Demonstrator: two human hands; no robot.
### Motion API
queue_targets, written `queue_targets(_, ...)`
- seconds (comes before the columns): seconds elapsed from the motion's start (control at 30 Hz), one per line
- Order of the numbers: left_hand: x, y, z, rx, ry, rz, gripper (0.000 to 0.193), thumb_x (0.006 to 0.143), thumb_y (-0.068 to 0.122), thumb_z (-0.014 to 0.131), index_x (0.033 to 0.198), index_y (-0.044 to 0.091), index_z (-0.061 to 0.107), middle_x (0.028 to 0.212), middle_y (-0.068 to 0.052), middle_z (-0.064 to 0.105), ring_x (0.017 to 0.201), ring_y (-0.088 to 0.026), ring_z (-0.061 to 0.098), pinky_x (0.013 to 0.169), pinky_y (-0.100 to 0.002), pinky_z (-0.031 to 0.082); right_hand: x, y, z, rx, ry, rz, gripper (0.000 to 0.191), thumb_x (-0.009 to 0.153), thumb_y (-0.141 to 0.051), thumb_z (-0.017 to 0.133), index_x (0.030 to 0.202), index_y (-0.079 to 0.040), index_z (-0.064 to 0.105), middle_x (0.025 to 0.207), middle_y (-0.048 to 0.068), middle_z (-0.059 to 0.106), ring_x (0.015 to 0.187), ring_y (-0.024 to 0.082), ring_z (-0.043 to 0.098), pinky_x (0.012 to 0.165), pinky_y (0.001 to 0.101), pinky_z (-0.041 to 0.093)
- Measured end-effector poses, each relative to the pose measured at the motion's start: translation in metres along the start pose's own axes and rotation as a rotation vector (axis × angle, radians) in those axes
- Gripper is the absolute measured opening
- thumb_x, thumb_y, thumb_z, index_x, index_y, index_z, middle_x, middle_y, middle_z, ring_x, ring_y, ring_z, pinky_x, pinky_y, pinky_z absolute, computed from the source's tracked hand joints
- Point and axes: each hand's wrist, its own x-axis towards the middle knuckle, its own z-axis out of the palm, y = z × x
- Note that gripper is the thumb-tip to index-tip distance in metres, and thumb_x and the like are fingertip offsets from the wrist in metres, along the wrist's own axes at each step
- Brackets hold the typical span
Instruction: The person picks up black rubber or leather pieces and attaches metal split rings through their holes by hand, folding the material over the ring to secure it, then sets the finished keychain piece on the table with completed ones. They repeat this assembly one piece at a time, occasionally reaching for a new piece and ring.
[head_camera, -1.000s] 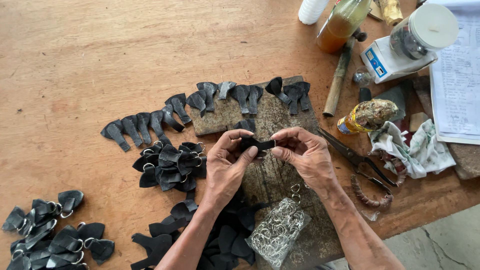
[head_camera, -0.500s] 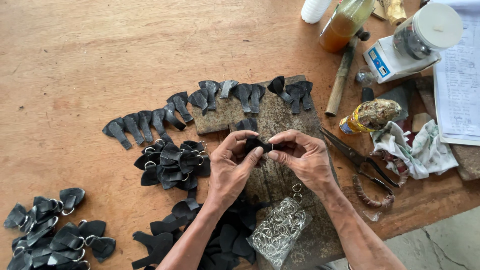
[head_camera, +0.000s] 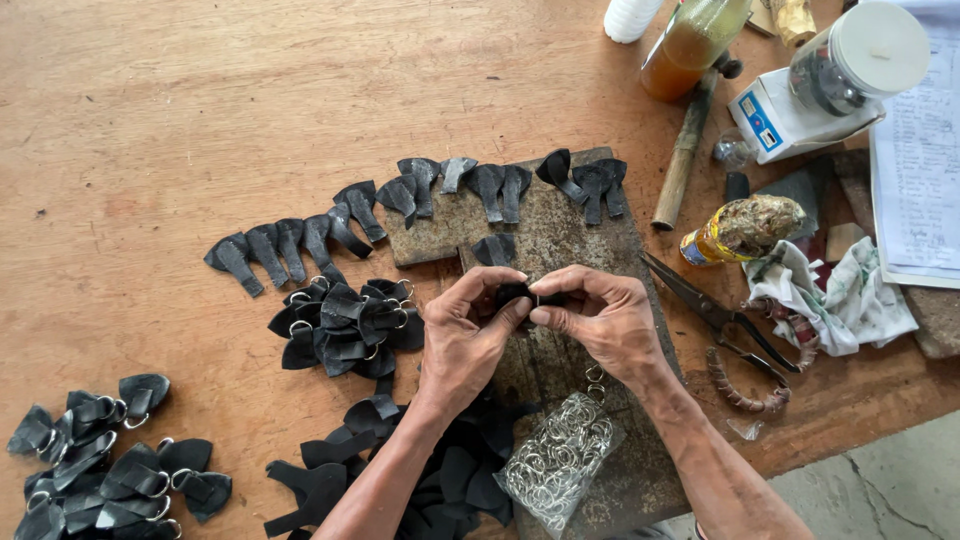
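We pinch one small black leather tab (head_camera: 515, 293) between both hands, left hand (head_camera: 462, 340) and right hand (head_camera: 598, 320) clamped on it over the dark work board (head_camera: 560, 230); next probably needs a ring from the bag of metal rings (head_camera: 555, 460) near the surface's front edge

You're at a small craft workshop bench: a worn wooden table (head_camera: 200, 120) strewn with cut black leather pieces (head_camera: 345, 325), a bag of metal rings (head_camera: 560, 460) near you, a scarred work board (head_camera: 560, 230), shears (head_camera: 715, 315) to the right, and a glue bottle (head_camera: 695, 40) at the far edge.
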Motion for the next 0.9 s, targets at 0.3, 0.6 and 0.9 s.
queue_targets(0.3, -0.006, 0.008, 0.002, 0.026, -0.049, 0.055, 0.021, 0.093, 0.003, 0.073, 0.114, 0.005, 0.069, 0.099, -0.002, 0.076, 0.092, -0.007, 0.073, 0.080, -0.023, 0.064, -0.001, -0.011, 0.001, -0.030, 0.029, 0.073, 0.035, 0.076, -0.010, 0.085, 0.109, -0.003, 0.075, 0.108, 0.007, 0.077, 0.101, 0.014, 0.074, 0.092, 0.0283, 0.064)
queue_targets(0.6, -0.007, 0.010, 0.003, 0.208, 0.026, 0.153, 0.016, 0.093, -0.002, 0.072, 0.107, 0.005, 0.074, 0.101, -0.003, 0.074, 0.086, -0.010, 0.072, 0.071, -0.024, 0.062, -0.006, -0.015, -0.008, 0.006, 0.090, 0.134, 0.027, 0.087, -0.007, 0.079, 0.112, -0.001, 0.074, 0.094, 0.008, 0.076, 0.083, 0.014, 0.073, 0.077, 0.0288, 0.064)
queue_targets(0.9, -0.008, 0.022, 0.005, 0.316, -0.019, 0.328, 0.025, 0.088, 0.011, 0.079, 0.110, 0.002, 0.073, 0.112, -0.009, 0.071, 0.098, -0.017, 0.075, 0.082, -0.027, 0.064, -0.003, -0.006, -0.011, 0.006, 0.046, 0.018, 0.033, 0.085, -0.008, 0.082, 0.114, -0.001, 0.069, 0.101, 0.005, 0.073, 0.090, 0.011, 0.070, 0.082, 0.0258, 0.062)
